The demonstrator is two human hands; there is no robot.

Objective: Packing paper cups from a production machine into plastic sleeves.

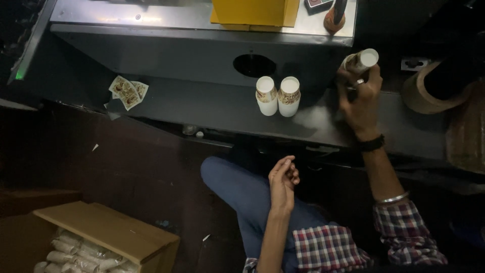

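A paper cup was gripped at upper right by the right hand, its long axis tilted up and right. The left hand, loosely curled and empty, lay farther off, lower centre.

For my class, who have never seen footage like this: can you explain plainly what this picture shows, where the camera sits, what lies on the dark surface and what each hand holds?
The camera sits on a person's head, looking down at their own hands. The right hand grips a stack of paper cups lying sideways at the edge of a dark machine shelf. Two more cup stacks stand upright on it, with flat printed cup blanks further left. The left hand is empty, above the lap. A cardboard box of wrapped cups sits on the floor.
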